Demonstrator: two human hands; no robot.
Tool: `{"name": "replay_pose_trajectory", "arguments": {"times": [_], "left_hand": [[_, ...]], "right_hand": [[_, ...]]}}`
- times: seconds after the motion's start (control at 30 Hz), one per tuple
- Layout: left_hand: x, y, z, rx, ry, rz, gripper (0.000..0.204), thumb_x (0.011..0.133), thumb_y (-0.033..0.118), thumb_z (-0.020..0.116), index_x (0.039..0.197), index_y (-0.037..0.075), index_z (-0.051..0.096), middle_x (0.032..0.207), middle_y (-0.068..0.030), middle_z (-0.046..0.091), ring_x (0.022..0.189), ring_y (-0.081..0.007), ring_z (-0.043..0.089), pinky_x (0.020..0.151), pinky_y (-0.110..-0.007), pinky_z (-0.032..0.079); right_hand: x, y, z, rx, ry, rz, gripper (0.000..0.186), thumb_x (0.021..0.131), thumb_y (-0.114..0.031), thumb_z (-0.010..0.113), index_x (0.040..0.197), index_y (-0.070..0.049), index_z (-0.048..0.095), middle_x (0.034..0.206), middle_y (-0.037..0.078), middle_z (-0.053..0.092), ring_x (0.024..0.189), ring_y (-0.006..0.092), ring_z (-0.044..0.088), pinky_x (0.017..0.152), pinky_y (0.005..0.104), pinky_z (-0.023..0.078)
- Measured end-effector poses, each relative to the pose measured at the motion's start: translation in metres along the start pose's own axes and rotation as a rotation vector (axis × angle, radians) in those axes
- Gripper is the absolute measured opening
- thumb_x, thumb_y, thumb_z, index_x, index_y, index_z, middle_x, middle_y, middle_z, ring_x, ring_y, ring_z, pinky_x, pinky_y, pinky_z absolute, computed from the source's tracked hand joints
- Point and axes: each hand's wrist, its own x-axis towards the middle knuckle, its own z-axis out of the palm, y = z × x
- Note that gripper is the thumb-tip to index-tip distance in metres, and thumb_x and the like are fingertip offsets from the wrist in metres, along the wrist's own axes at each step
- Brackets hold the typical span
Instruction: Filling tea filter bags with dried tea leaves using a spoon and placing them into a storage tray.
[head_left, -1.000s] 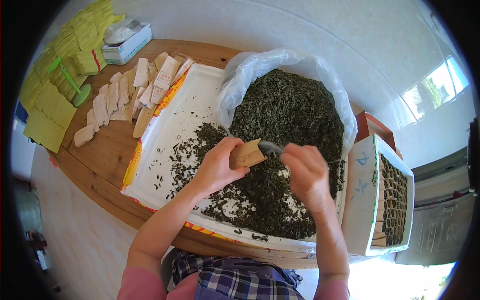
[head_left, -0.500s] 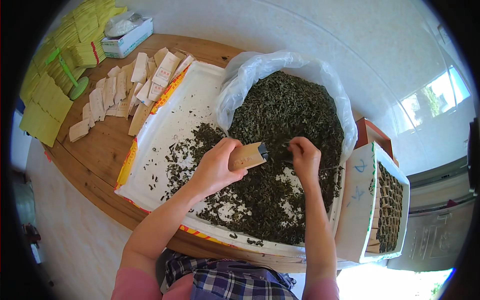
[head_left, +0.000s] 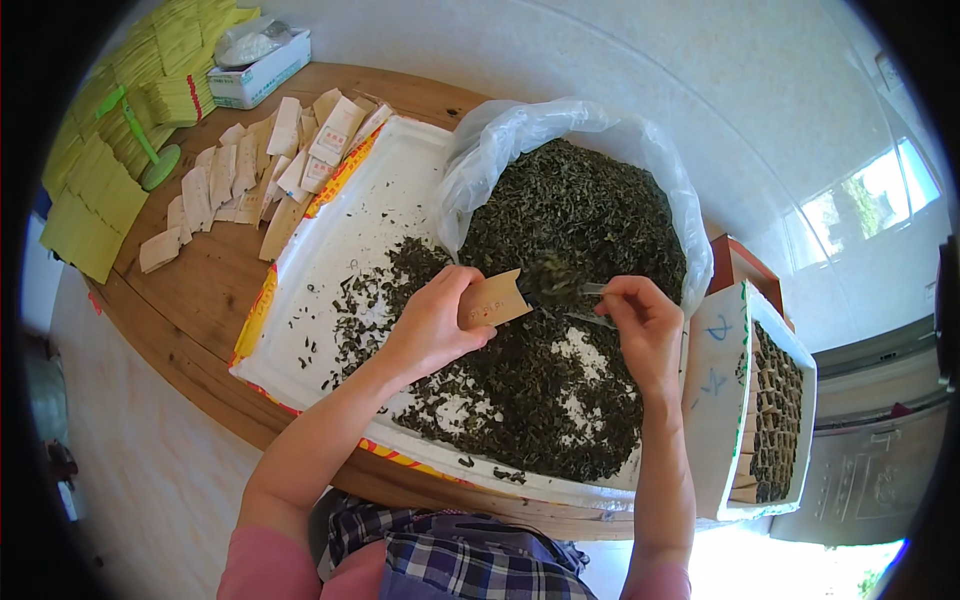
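My left hand (head_left: pixel 430 325) grips a brown paper packet (head_left: pixel 495 297), its open end facing right, over a white foam tray (head_left: pixel 313 235) strewn with dark dried leaves. My right hand (head_left: pixel 645 325) pinches the handle of a spoon (head_left: pixel 602 288); its head, at the packet's mouth, carries a blurred load of dark leaves. Behind both hands a translucent plastic bag (head_left: pixel 690 225) holds a large heap of the leaves (head_left: pixel 565 200).
Loose paper packets (head_left: pixel 240 165) lie left on the wooden table (head_left: pixel 175 330), near yellow sheets (head_left: pixel 85 220), a green stand (head_left: pixel 140 145) and a small white box (head_left: pixel 240 85). At right stand a foam box of upright packets (head_left: pixel 772 410) and a reddish box (head_left: pixel 740 260).
My right hand has moved slightly right since half a second ago; the spoon now carries leaves up at the packet's mouth. My left hand keeps the packet in nearly the same place.
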Motion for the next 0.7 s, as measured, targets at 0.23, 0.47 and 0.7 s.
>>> {"name": "replay_pose_trajectory", "arguments": {"times": [0.23, 0.47, 0.7], "left_hand": [[-0.003, 0.001, 0.0, -0.058, -0.039, 0.006, 0.055, 0.071, 0.011, 0.082, 0.117, 0.001, 0.053, 0.107, -0.0117, 0.06, 0.098, -0.0256, 0.06, 0.088, -0.034, 0.048], [-0.004, 0.002, -0.001, -0.128, -0.059, -0.031, 0.059, 0.072, 0.012, 0.082, 0.121, 0.002, 0.052, 0.112, -0.011, 0.06, 0.102, -0.0227, 0.061, 0.088, -0.034, 0.05], [-0.006, 0.001, 0.001, -0.158, -0.076, -0.061, 0.061, 0.073, 0.011, 0.081, 0.125, 0.004, 0.051, 0.115, -0.0105, 0.06, 0.103, -0.0216, 0.061, 0.087, -0.035, 0.051]], "right_hand": [[-0.011, -0.028, 0.038, -0.623, -0.154, -0.72, 0.026, 0.07, 0.015, 0.061, 0.09, -0.001, 0.064, 0.096, 0.013, 0.066, 0.082, 0.0313, 0.064, 0.071, 0.0376, 0.053], [-0.022, -0.054, 0.027, -0.722, -0.111, -0.782, 0.03, 0.066, 0.015, 0.061, 0.091, -0.001, 0.063, 0.097, 0.012, 0.065, 0.083, 0.0303, 0.063, 0.071, 0.0388, 0.052], [-0.024, -0.055, 0.027, -0.8, -0.037, -0.892, 0.024, 0.064, 0.001, 0.063, 0.088, 0.001, 0.057, 0.092, 0.012, 0.057, 0.082, 0.0263, 0.061, 0.074, 0.0378, 0.049]]}}
